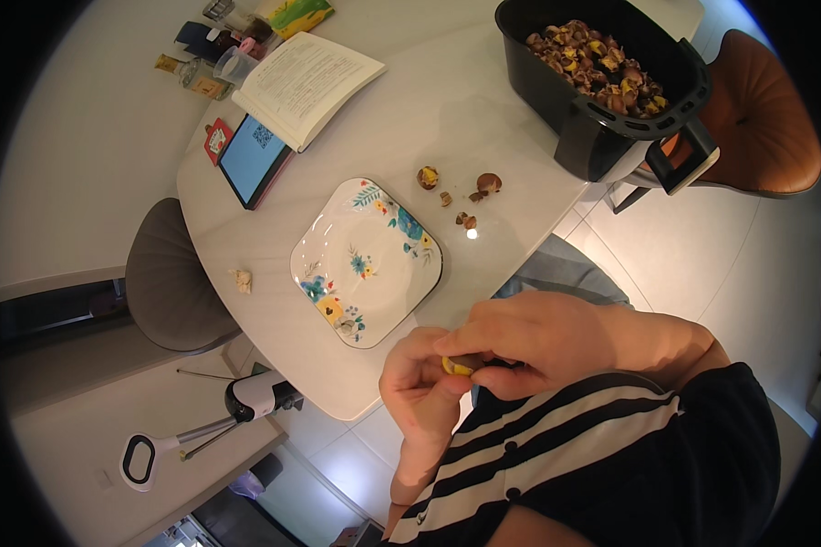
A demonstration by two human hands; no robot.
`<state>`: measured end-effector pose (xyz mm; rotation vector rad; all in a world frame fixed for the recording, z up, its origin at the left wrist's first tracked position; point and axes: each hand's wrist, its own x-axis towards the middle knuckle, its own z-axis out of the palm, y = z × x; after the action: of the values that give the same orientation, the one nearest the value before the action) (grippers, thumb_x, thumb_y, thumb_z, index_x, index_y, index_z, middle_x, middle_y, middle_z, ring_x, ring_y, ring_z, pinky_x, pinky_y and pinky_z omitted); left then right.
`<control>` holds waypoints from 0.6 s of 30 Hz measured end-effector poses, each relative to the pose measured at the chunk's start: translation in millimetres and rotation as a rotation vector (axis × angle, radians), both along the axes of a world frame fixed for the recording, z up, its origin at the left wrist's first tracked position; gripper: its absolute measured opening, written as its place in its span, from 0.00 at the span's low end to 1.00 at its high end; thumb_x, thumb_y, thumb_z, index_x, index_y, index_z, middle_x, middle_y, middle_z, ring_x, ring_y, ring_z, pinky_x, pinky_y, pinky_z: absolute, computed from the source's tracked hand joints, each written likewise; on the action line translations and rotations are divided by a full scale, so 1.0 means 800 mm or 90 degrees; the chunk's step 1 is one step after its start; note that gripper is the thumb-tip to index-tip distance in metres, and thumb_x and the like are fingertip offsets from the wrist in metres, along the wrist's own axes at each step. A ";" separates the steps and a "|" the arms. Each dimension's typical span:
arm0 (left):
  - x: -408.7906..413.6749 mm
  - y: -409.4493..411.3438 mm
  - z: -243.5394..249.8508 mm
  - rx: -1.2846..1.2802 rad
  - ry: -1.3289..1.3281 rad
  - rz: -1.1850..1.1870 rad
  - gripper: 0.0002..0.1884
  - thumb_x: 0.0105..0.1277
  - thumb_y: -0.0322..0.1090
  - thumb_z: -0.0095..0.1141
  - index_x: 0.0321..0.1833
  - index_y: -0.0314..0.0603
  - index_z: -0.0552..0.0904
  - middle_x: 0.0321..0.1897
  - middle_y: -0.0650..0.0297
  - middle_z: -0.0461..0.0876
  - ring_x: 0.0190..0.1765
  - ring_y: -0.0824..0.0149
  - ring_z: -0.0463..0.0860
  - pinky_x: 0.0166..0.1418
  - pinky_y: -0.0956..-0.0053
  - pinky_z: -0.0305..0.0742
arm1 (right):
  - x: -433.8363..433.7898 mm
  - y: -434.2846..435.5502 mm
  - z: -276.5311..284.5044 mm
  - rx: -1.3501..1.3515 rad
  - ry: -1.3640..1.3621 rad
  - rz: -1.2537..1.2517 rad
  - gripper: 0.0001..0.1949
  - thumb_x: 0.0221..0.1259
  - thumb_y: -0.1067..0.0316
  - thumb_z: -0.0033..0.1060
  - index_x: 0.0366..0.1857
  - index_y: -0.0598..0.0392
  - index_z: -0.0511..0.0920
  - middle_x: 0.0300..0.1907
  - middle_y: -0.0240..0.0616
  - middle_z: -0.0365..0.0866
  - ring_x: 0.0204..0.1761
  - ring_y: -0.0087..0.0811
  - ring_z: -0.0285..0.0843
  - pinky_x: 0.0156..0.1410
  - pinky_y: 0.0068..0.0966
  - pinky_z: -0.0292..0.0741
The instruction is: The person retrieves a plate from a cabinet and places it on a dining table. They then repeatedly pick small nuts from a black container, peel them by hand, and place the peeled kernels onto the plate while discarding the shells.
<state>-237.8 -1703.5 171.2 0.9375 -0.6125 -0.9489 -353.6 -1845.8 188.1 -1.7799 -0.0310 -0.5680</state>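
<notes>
A roasted chestnut (458, 366) with yellow flesh and brown shell showing is pinched between both hands, just off the table's near edge. My left hand (416, 386) grips it from one side with thumb and fingers. From the other side, my right hand (537, 342) has its fingertips on the shell and covers part of the nut. Beyond the hands lies a white square plate (383, 301) with a floral pattern and no food on it. A cracked chestnut (427, 178) and pieces of brown shell (488, 183) rest on the table beside the plate.
A black air fryer basket (540, 96) full of chestnuts (592, 65) stands at the table's edge. An open book (308, 85) leans over a lit tablet (253, 161). Past them are bottles (202, 76). A crumpled tissue (241, 281) lies near the far edge; chairs (178, 280) stand around.
</notes>
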 end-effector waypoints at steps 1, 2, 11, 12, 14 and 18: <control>0.000 0.002 0.001 -0.008 -0.037 0.014 0.18 0.61 0.28 0.66 0.50 0.28 0.75 0.44 0.55 0.78 0.46 0.63 0.81 0.52 0.72 0.76 | 0.000 0.002 -0.001 -0.011 -0.015 -0.007 0.19 0.57 0.72 0.62 0.53 0.54 0.73 0.34 0.40 0.77 0.28 0.40 0.77 0.34 0.29 0.75; -0.001 0.003 0.002 -0.003 -0.061 0.033 0.18 0.60 0.27 0.66 0.50 0.28 0.75 0.44 0.55 0.77 0.45 0.63 0.81 0.51 0.72 0.76 | 0.000 0.002 0.001 -0.012 -0.006 0.000 0.21 0.57 0.73 0.60 0.56 0.53 0.72 0.35 0.40 0.77 0.30 0.41 0.78 0.35 0.30 0.76; -0.007 0.012 0.016 0.071 -0.265 0.092 0.17 0.59 0.19 0.63 0.50 0.27 0.75 0.46 0.54 0.75 0.43 0.65 0.81 0.49 0.75 0.78 | 0.002 0.012 0.007 -0.065 -0.006 -0.028 0.25 0.47 0.80 0.58 0.54 0.57 0.70 0.34 0.42 0.75 0.33 0.44 0.78 0.36 0.34 0.76; -0.008 0.012 0.018 0.077 -0.278 0.093 0.16 0.59 0.18 0.62 0.50 0.27 0.75 0.46 0.54 0.75 0.43 0.65 0.81 0.49 0.75 0.78 | 0.003 0.013 0.003 -0.079 -0.019 -0.037 0.26 0.46 0.81 0.58 0.55 0.58 0.69 0.33 0.42 0.75 0.31 0.43 0.78 0.34 0.33 0.75; -0.008 0.012 0.020 0.089 -0.297 0.099 0.16 0.59 0.17 0.61 0.50 0.27 0.75 0.47 0.54 0.75 0.43 0.65 0.81 0.49 0.75 0.78 | 0.004 0.015 0.002 -0.102 -0.021 -0.045 0.28 0.44 0.83 0.58 0.56 0.58 0.68 0.32 0.42 0.75 0.29 0.42 0.77 0.33 0.32 0.75; -0.011 0.012 0.019 0.119 -0.296 0.115 0.16 0.59 0.17 0.61 0.50 0.28 0.75 0.47 0.55 0.75 0.44 0.67 0.81 0.49 0.76 0.77 | 0.005 0.016 0.000 -0.101 -0.012 -0.046 0.27 0.46 0.83 0.58 0.56 0.59 0.68 0.33 0.43 0.75 0.30 0.43 0.77 0.33 0.32 0.75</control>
<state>-246.3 -1693.6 186.0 1.3753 -0.8223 -0.6340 -349.3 -1833.3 188.4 -1.9366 -0.0257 -0.6494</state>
